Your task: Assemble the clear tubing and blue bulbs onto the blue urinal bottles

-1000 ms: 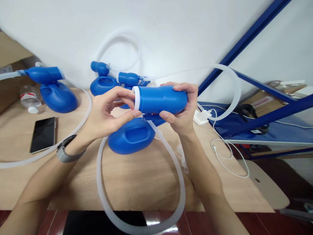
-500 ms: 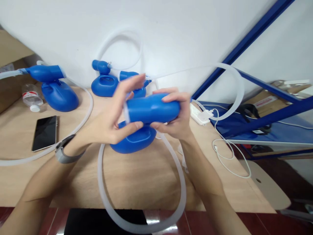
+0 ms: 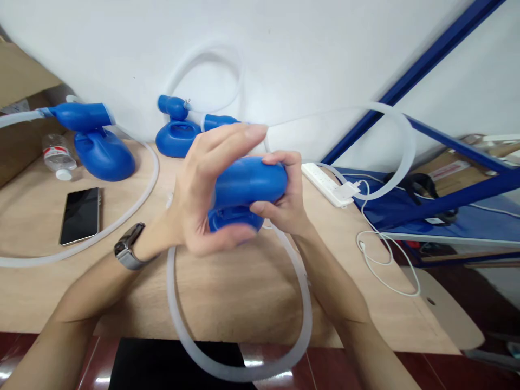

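My right hand (image 3: 288, 192) is closed round the right end of the horizontal neck of a blue plastic bottle (image 3: 254, 181), thumb below and fingers on top. The bottle's body (image 3: 233, 218) shows below the neck, partly covered. My left hand (image 3: 215, 184) is open, curved about the neck's left end with thumb and fingers well apart; whether it touches the neck I cannot tell. It hides that end. A translucent hose (image 3: 306, 309) loops from behind the bottle down past the table's front edge. Another blue bottle, partly hidden, stands behind my left hand.
Blue bottles with hoses stand at the left (image 3: 104, 154) and against the wall (image 3: 176, 140). A phone (image 3: 80, 215) and a clear water bottle (image 3: 59, 154) lie at the left of the wooden table (image 3: 244, 292). A power strip (image 3: 325, 183) with a white cable lies right, by a blue metal rack (image 3: 455, 203).
My left hand has moved up and right, its fingers spreading wider over the neck's left end. The held bottle has shifted slightly left, still in my right hand. The view has shifted a little.
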A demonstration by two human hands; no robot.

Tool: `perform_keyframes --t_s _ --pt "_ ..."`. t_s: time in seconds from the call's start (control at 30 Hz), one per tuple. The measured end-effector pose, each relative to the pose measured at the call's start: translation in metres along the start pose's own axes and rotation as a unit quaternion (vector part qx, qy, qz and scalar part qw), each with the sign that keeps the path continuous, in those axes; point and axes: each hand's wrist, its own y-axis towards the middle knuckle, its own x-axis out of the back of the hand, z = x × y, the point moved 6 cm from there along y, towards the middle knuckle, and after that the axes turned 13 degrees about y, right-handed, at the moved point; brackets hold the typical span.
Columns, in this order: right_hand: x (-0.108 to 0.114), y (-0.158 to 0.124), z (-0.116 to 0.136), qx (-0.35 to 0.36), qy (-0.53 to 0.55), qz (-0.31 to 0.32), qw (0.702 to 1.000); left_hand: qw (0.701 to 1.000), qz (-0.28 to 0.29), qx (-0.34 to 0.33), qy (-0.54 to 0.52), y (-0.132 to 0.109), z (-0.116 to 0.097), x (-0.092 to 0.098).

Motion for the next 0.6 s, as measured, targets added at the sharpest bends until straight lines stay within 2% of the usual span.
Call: perform_keyframes --t_s 0.07,0.13,0.27,0.33,0.4,0.43,0.47,0.5,0.53,0.6 --pt "0.01 0.001 -0.006 -0.077 -0.023 0.052 0.995 0.996 -0.035 -0.082 0.002 0.011 0.01 0.02" --pt "0.027 0.0 -0.009 -0.134 -0.067 0.085 0.985 0.993 -0.059 -0.093 0.04 0.019 0.031 0.034" --pt "0.085 0.0 -0.017 -0.187 -0.23 0.06 0.953 0.991 -0.056 0.073 0.101 0.021 0.106 0.048" --pt "0.109 -0.005 -0.033 -0.268 -0.264 0.101 0.921 0.975 -0.018 0.155 0.159 0.013 0.149 0.049" --pt "0.124 -0.013 -0.052 -0.358 -0.234 0.159 0.89 0.96 0.074 0.211 0.17 0.0 0.193 0.038" --pt "0.129 -0.017 -0.06 -0.39 -0.207 0.18 0.879 0.958 0.115 0.22 0.14 -0.007 0.212 0.03" --pt "0.133 -0.02 -0.067 -0.409 -0.184 0.194 0.872 0.963 0.16 0.199 0.088 -0.013 0.225 0.018" --pt "0.137 -0.022 -0.073 -0.42 -0.169 0.2 0.869 0.966 0.195 0.164 0.03 -0.018 0.233 0.007" --pt "0.14 -0.024 -0.078 -0.428 -0.163 0.202 0.866 0.968 0.208 0.14 -0.018 -0.023 0.239 -0.001" --pt "0.144 -0.029 -0.088 -0.45 -0.153 0.208 0.855 0.954 0.249 0.157 -0.057 -0.034 0.249 -0.019"
